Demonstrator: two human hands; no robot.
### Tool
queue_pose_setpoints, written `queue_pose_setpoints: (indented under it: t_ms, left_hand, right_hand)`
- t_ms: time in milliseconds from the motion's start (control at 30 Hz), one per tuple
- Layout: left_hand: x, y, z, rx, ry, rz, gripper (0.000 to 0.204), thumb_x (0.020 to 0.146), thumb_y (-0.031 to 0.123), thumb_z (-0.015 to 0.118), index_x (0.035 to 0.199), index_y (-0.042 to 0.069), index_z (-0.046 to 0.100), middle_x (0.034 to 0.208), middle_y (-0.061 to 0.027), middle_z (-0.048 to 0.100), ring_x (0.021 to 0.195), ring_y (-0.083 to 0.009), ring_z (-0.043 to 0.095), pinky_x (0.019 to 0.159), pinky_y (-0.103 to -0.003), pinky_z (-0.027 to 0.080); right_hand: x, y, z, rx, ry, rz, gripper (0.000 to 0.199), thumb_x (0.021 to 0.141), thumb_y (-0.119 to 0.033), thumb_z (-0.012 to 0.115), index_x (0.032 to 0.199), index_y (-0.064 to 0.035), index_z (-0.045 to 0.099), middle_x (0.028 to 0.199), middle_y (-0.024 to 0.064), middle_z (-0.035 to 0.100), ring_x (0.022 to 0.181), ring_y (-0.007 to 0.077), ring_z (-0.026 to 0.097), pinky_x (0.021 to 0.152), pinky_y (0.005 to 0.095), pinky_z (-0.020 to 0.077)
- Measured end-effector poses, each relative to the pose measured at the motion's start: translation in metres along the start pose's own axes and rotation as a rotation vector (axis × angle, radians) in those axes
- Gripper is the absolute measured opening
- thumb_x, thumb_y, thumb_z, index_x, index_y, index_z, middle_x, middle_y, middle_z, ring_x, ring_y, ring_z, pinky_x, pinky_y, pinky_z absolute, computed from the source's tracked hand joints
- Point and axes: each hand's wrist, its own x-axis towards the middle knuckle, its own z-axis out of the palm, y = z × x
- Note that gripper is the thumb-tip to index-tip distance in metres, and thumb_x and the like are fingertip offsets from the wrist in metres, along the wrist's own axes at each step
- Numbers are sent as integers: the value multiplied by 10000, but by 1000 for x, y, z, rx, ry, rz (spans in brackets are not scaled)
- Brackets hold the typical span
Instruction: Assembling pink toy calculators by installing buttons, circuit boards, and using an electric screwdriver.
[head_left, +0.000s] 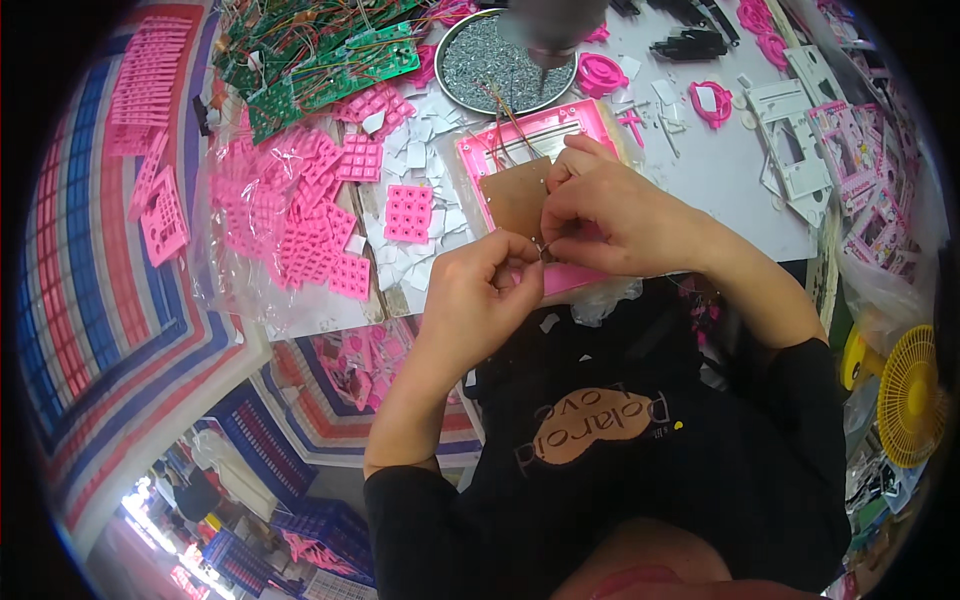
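Head view: just above centre, both hands meet over a brown circuit board (517, 197) that lies on a pink plastic frame (560, 135) at the near edge of the tabletop (720, 180). The left hand (487, 292) has its fingers curled shut, pinching something very small at the board's lower corner; what it is cannot be made out. The right hand (610, 215) rests at the board's 3 o'clock side, fingers closed on the board's edge and on thin wires (503, 110) that run off toward 12 o'clock.

The board looks thin, flat, stiff and light, tan-brown with a dull face. It is probably brittle at the solder points, and the wires could tear loose, so the bare edges are the safest hold.

At 12 o'clock stands a round metal tray (500, 65) of grey bits. At 10 o'clock lie green circuit boards (330, 65), and at 9 o'clock pink rubber keypads (408, 212) on clear plastic bags.
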Motion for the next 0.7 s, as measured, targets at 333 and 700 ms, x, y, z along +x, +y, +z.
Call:
queue_pose_setpoints:
  t_ms: [333, 700]
  left_hand:
    - [0, -7, 2, -127, -24, -77, 69, 869, 15, 694, 910, -34, 668, 695, -56, 673, 594, -70, 622, 574, -243, 506]
    - [-6, -8, 27, -593, 98, -104, 53, 956, 21, 669, 961, -32, 670, 798, 14, 674, 666, -7, 563, 586, -179, 446]
  right_hand:
    - [2, -1, 0, -31, -47, 3, 117, 768, -79, 751, 849, -71, 667, 831, 55, 579, 948, 240, 543, 1012, 450, 386]
    - [-29, -40, 34, 179, 399, 180, 215, 781, -27, 727, 987, -43, 671, 816, 79, 640, 689, 259, 633, 611, 342, 516]
